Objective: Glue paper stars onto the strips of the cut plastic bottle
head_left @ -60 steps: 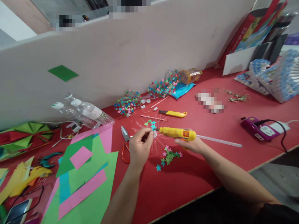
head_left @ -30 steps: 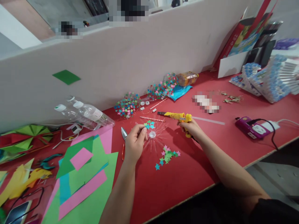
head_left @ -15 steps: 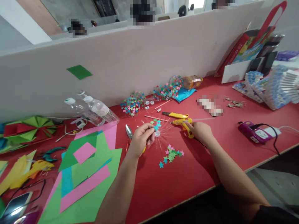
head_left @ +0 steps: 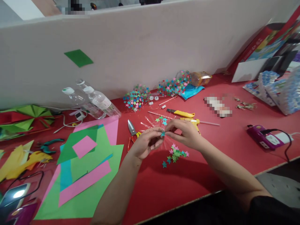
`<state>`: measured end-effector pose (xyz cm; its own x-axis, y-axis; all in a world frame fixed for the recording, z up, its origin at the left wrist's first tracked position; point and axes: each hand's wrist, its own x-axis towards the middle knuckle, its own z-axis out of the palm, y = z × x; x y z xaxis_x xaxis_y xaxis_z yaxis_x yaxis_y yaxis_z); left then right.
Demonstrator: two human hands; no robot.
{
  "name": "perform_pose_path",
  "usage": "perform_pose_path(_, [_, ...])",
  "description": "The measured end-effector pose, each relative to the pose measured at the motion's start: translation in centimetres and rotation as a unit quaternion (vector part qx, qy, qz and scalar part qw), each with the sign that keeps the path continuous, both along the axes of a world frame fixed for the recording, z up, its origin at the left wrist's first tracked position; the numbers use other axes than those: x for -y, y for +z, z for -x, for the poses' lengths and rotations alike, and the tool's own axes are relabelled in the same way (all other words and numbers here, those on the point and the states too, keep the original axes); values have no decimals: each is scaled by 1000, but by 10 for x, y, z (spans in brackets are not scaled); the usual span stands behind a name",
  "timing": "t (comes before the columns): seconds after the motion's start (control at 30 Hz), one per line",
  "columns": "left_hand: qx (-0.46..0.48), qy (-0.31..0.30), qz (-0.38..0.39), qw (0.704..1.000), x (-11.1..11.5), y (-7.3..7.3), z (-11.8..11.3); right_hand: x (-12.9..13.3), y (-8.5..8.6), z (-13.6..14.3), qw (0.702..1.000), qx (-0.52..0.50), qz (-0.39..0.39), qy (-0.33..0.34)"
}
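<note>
In the head view, my left hand [head_left: 150, 142] pinches a small blue paper star [head_left: 163, 133] between thumb and fingertip. From the other side, my right hand [head_left: 186, 133] meets it with thumb and forefinger closed at the star's edge. Clear plastic strips [head_left: 148, 121] fan out on the table under the hands, with a few green and blue stars [head_left: 161, 120] stuck on or lying over them. Below the hands lies a loose pile of green, pink and blue stars [head_left: 175, 153]. Behind my right hand rests a yellow glue gun [head_left: 195, 122], partly covered.
Scissors [head_left: 132, 128] lie left of the strips, a yellow utility knife [head_left: 184, 113] behind them. Star-covered balls [head_left: 137, 97] stand by the partition [head_left: 145, 50]. Coloured paper [head_left: 86, 181] and bottles [head_left: 100, 101] are on the left, a purple power box [head_left: 262, 137] on the right.
My right hand has let go of the glue gun, which now lies on the table, and has moved left to the star in my left hand. The view has tilted down slightly.
</note>
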<state>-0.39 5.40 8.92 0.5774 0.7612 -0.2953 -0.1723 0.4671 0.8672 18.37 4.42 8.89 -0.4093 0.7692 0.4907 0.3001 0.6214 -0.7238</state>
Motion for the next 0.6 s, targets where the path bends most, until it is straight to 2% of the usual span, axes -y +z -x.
perform_pose_path(0.13, [43, -28, 38, 998, -2, -4, 0, -4, 3, -6, 995, -55, 75, 42])
perform_pose_path(0.2, [55, -32, 54, 996, -3, -6, 0, -6, 4, -8, 992, -62, 88, 62])
perform_pose_path(0.4, [87, -46, 89, 991, -5, -8, 2, -12, 3, -6, 997, -36, 12, 64])
perform_pose_path(0.6, [75, -54, 95, 991, -6, -8, 1, -13, 0, -2, 998, -36, 18, 47])
